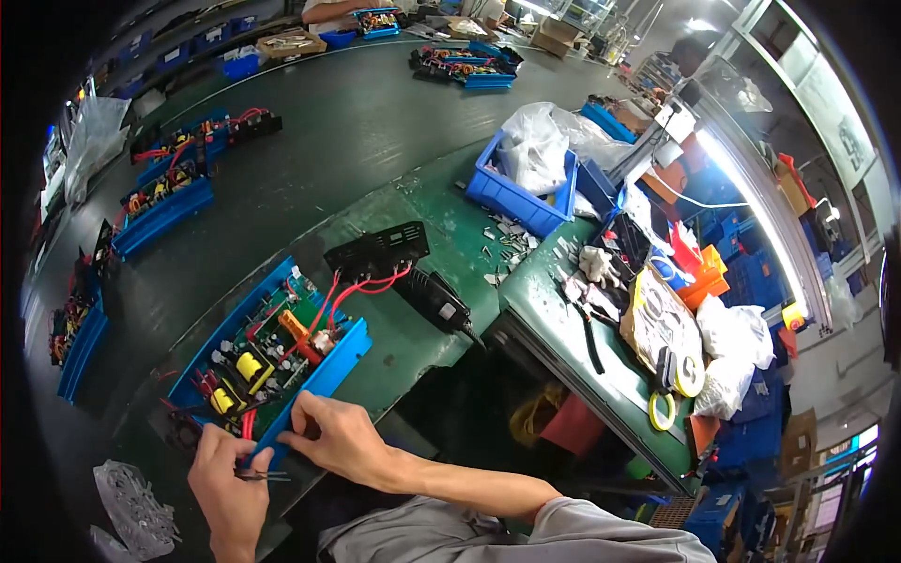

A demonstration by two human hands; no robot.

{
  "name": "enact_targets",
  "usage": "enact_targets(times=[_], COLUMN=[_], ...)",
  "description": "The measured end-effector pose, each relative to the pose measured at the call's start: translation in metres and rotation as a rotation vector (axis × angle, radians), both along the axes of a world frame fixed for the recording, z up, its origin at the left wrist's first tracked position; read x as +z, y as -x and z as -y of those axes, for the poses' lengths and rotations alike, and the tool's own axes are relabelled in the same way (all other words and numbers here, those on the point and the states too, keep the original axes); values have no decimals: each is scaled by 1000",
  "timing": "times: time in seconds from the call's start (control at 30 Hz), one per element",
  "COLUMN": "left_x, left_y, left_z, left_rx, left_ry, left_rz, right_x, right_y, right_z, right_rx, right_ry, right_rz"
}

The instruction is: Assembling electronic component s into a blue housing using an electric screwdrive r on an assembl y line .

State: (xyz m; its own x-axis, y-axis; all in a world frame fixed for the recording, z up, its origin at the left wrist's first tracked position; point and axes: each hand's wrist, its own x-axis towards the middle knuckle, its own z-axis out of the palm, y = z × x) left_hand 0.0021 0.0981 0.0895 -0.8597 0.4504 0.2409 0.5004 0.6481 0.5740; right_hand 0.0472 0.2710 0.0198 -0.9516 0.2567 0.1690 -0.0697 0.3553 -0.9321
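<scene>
A blue metal housing (340, 361) with an open top lies in front of me, tilted on the green bench. Inside are a green circuit board (302, 305), yellow-wrapped transformers (251, 366) and red wires. My left hand (228, 488) is closed at the near corner, with a slim metal tool like tweezers (267, 476) sticking out from its fingers. My right hand (340, 439) pinches the housing's near side wall; whether something small is between its fingertips is hidden. Red wires run from the board to a black vented end panel (380, 251) lying beyond the housing.
A black adapter-like block (436, 298) lies beside the panel. Similar blue units (164, 214) stand along the dark belt at left. A blue bin (521, 192) with plastic bags, scattered metal pieces (507, 246) and yellow tape rolls (662, 411) are at right. A clear bag of parts (136, 507) lies lower left.
</scene>
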Motion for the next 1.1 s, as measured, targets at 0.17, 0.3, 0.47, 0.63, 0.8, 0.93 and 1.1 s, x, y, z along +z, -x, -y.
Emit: enact_targets(times=[0.17,0.3,0.47,0.63,0.8,0.93,1.1], left_x=[-12,-7,-12,-35,-52,-48,-41], left_y=[0,-2,0,-1,3,4,-11], left_z=[2,8,27,63,68,51,53], left_rx=[-45,-3,130,743,750,641,614], left_ry=[44,107,-142,-323,-593,-476,-116], left_rz=[-94,-66,21,-59,360,361,-76], right_x=[-18,-19,-15,-3,-11,-6,-7], right_y=[-6,-1,3,3,2,3,3], right_z=[-12,-16,-25,-26,-30,-33,-34], right_rx=[26,-53,-88,-175,-145,-104,-92], right_ry=[14,21,-9,140,145,72,-39], right_rz=[-219,-126,-48,151,215,202,146])
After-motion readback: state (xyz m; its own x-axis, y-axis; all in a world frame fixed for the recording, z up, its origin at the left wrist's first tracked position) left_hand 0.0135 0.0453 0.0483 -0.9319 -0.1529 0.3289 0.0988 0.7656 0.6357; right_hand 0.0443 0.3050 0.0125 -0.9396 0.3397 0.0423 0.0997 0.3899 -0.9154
